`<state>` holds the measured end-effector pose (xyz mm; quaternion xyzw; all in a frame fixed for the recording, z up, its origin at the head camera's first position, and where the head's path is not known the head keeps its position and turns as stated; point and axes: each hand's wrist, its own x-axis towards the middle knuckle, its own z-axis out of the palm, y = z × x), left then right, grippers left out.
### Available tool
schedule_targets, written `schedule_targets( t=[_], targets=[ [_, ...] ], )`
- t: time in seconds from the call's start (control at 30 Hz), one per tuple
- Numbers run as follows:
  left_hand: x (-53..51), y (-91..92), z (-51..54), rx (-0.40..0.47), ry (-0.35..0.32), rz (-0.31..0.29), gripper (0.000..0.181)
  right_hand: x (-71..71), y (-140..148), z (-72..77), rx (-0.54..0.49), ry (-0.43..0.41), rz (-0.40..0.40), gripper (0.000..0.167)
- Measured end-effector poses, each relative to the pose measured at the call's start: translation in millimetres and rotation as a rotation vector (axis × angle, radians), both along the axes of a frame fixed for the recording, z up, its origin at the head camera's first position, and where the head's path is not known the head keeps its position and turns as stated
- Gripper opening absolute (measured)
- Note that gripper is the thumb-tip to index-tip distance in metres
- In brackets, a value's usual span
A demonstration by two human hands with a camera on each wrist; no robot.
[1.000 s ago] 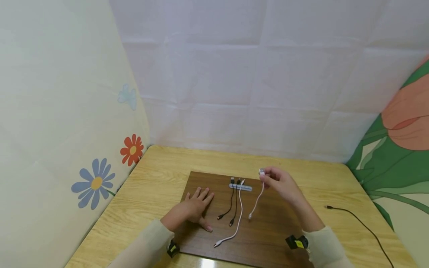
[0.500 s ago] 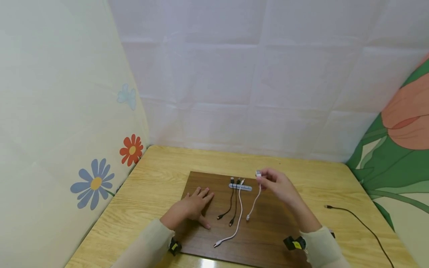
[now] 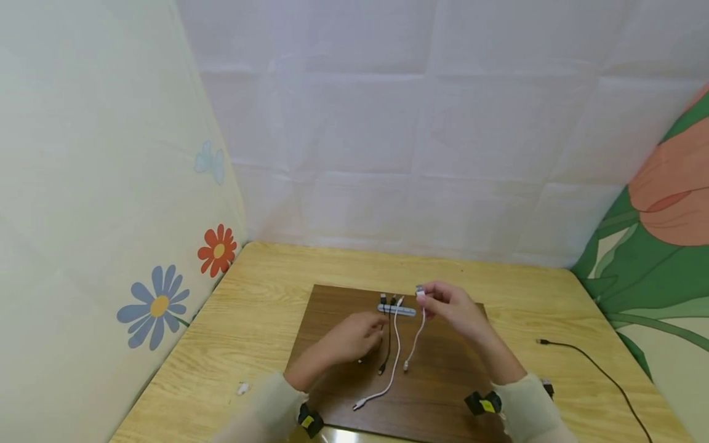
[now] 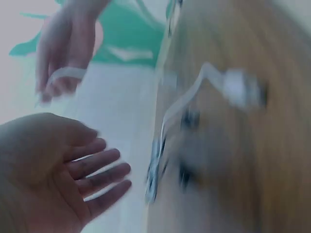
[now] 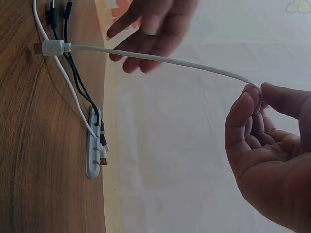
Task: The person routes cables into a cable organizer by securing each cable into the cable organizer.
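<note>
My right hand (image 3: 450, 309) pinches a short white USB charging cable (image 3: 416, 338) near its USB plug between thumb and fingers; the other end dangles over the brown board (image 3: 443, 381). A pale cable clip strip (image 5: 92, 167) on the board carries two black cables (image 3: 389, 344) and another white cable (image 3: 395, 363), whose lower ends lie on the board. Held above the board beside the black cables, my left hand (image 3: 354, 337) hides part of one of them. Its fingers (image 4: 99, 179) are loosely extended and hold nothing in the blurred left wrist view.
A loose black cable (image 3: 592, 357) lies on the light wooden table (image 3: 277, 277) at the right. A small white bit (image 3: 243, 388) lies on the table at the left. Cloth walls (image 3: 343, 154) stand behind and at both sides.
My left hand has lifted from the board and moved right, toward the black cables. With the white cable still pinched, my right hand has shifted slightly left. The small white bit at left now shows.
</note>
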<state>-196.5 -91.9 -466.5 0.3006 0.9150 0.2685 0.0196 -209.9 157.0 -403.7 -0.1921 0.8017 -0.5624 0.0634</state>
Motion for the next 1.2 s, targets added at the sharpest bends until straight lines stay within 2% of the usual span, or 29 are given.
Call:
schedule_targets(
  t=[0.1, 0.2, 0.27, 0.37, 0.63, 0.77, 0.87, 0.93, 1.07, 1.13, 1.2],
  targets=[
    [8.4, 19.9, -0.7, 0.182, -0.133, -0.03, 0.031, -2.1, -0.6, -1.5, 0.003, -0.025, 0.009, 0.028],
    [16.8, 34.1, -0.5, 0.267, -0.249, -0.037, 0.031, -5.5, -1.6, -2.8, -0.001, -0.062, 0.009, 0.03],
    [21.0, 40.4, -2.0, 0.294, -0.288, -0.026, 0.029, -8.9, -2.4, -4.4, -0.013, -0.091, 0.012, 0.032],
    [26.2, 46.1, -6.5, 0.332, -0.31, 0.0, 0.021, -15.5, -3.6, -8.8, -0.031, -0.13, 0.018, 0.033],
    [37.2, 54.9, -17.1, 0.283, -0.261, 0.042, 0.006, -43.5, -1.0, -30.6, -0.002, -0.174, -0.036, 0.024],
    [38.5, 56.4, -18.5, 0.216, -0.224, 0.077, 0.008, -58.1, 0.8, -39.7, 0.076, -0.161, -0.017, 0.022],
    [36.8, 56.7, -17.5, 0.11, -0.118, 0.103, 0.014, -69.4, 2.3, -46.9, 0.159, -0.145, -0.018, 0.022],
    [34.6, 57.8, -16.4, 0.022, -0.022, 0.113, 0.017, -76.0, 2.7, -51.1, 0.202, -0.14, -0.04, 0.022],
    [31.8, 62.2, -14.8, -0.131, 0.126, 0.127, 0.021, -84.9, 1.8, -59.8, 0.231, -0.149, -0.064, 0.02],
    [32.8, 65.7, -12.8, -0.199, 0.157, 0.152, 0.021, -87.4, 0.1, -65.7, 0.22, -0.16, -0.069, 0.018],
    [35.0, 69.2, -10.6, -0.26, 0.159, 0.177, 0.022, -88.3, -2.3, -71.5, 0.234, -0.147, -0.072, 0.017]
  ],
)
